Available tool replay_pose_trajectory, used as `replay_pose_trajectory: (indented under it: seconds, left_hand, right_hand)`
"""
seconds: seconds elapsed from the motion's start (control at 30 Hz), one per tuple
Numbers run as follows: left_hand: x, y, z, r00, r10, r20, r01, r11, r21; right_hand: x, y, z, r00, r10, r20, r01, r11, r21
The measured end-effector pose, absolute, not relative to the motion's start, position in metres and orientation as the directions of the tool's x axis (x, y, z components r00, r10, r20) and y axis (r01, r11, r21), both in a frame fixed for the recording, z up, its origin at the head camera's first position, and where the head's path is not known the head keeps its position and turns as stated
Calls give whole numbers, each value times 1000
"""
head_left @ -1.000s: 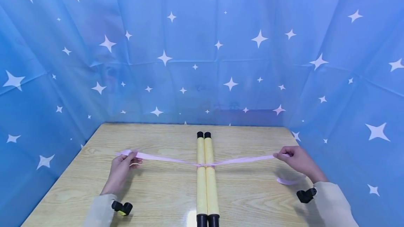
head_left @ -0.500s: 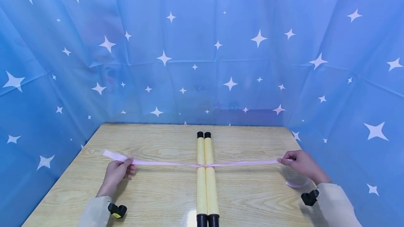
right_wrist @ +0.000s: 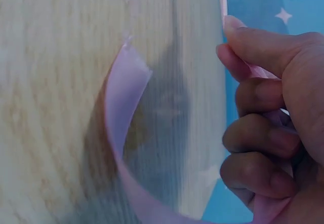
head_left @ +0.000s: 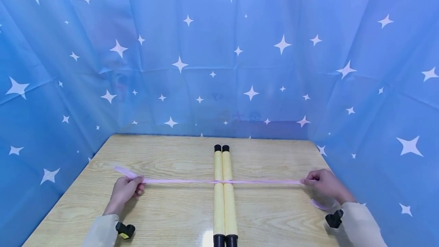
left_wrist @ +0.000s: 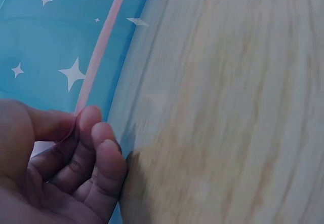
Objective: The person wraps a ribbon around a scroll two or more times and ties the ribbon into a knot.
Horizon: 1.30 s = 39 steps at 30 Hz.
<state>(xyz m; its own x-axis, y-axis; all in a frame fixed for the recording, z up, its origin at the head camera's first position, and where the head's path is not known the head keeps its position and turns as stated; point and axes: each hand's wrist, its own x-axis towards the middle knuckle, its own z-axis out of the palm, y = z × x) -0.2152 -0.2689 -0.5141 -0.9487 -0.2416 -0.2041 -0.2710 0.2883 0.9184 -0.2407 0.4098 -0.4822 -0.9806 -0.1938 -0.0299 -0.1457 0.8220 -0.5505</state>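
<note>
Pink ribbon (head_left: 181, 181) runs in a nearly straight line from side to side over the worktop (head_left: 171, 209), its two lengths meeting at a pair of yellow rods (head_left: 218, 207) laid side by side. Where it crosses them it narrows to a small gathered spot; the detail is too small to tell how it is wound there. Each rod has a black cap (head_left: 217, 148) at the far end and a longer black section (head_left: 219, 241) at the near end, which the lower edge of the head view cuts off.

On the left, the ribbon is pinched between the thumb and index finger of the left hand (head_left: 123, 190); the other fingers curl loosely beside them. A short flat tail sticks out beyond that grip, away from the rods.

On the right, the thumb and index finger of the right hand (head_left: 326, 183) pinch the opposite length, with the remaining fingers bent in towards the palm. From the pinch the ribbon passes behind those curled fingers, comes out at the lower side of the hand and curves round to a loose, frayed end (right_wrist: 129, 69).

Behind the worktop hangs a blue backdrop (head_left: 205, 29) with white stars.
</note>
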Motion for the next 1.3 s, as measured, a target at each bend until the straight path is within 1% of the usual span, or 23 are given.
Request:
replay_pose_trajectory:
  seconds: [0.1,0.2,0.37,0.5,0.67,0.77,0.9,1.07,1.2,1.3]
  left_hand:
    - [-215,-271,-514,-943,-254,-217,-287,284,915]
    - [-213,-275,-514,-938,-261,-226,-300,291,909]
    - [-208,-289,-514,-923,-302,-240,-328,287,900]
    - [-204,-304,-513,-917,-320,-238,-333,285,899]
    - [-200,-322,-509,-910,-361,-204,-343,379,860]
    - [-199,-329,-506,-913,-383,-140,-326,480,815]
    - [-199,-331,-504,-919,-392,-47,-291,593,750]
    - [-197,-322,-499,-918,-391,69,-235,676,698]
    - [-196,-306,-491,-924,-339,177,-141,733,665]
    - [-199,-288,-485,-936,-272,222,-56,741,669]
  right_hand:
    - [-242,409,-483,-980,-193,-43,-137,821,-555]
    - [-243,410,-481,-980,-200,-13,-161,823,-544]
    - [-242,419,-470,-986,-168,12,-149,836,-529]
    - [-238,430,-460,-993,-113,33,-114,859,-499]
    - [-233,445,-457,-997,-55,55,-73,896,-437]
    - [-231,449,-458,-996,-69,63,-89,908,-409]
    - [-227,451,-461,-996,-79,46,-91,907,-412]
    - [-224,446,-461,-999,-42,19,-47,910,-413]
    - [-223,439,-454,-999,-10,34,-24,897,-442]
    - [-224,432,-448,-999,12,43,-8,894,-448]
